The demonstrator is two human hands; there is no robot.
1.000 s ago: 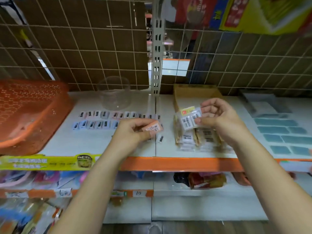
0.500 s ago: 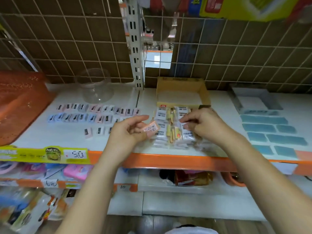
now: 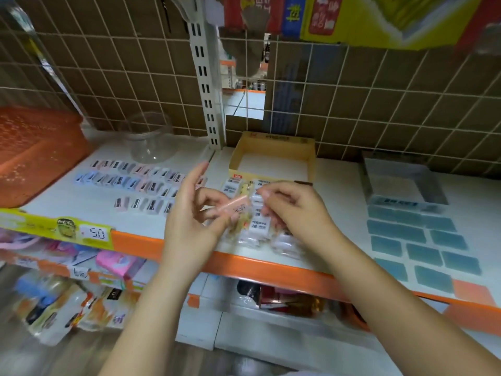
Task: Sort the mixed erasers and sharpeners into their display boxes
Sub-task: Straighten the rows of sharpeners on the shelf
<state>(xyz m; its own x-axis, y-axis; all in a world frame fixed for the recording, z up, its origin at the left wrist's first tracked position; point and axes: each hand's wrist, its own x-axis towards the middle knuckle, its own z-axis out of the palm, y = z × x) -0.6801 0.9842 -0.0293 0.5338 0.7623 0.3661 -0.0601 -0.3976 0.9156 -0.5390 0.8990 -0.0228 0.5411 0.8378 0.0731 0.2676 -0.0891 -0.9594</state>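
My left hand (image 3: 189, 218) holds a pink eraser (image 3: 235, 207) between thumb and fingers, with its forefinger pointing up. My right hand (image 3: 294, 210) has curled fingers, and its thumb and forefinger pinch the right end of that pink eraser. Both hands hover over a pile of wrapped white 2B erasers (image 3: 256, 226) near the shelf's front edge. Behind the pile stands an open cardboard display box (image 3: 273, 146). To the left, rows of small sharpeners (image 3: 135, 181) lie flat on the shelf.
A clear plastic jar (image 3: 149, 139) stands behind the sharpeners and an orange basket (image 3: 35, 150) fills the far left. On the right sit a grey tray (image 3: 401, 180) and several blue-grey erasers (image 3: 423, 240). A wire grid backs the shelf (image 3: 271, 270).
My right hand set the white eraser pack on the pile and has come up to the pink eraser. My left hand rose slightly and its forefinger straightened.
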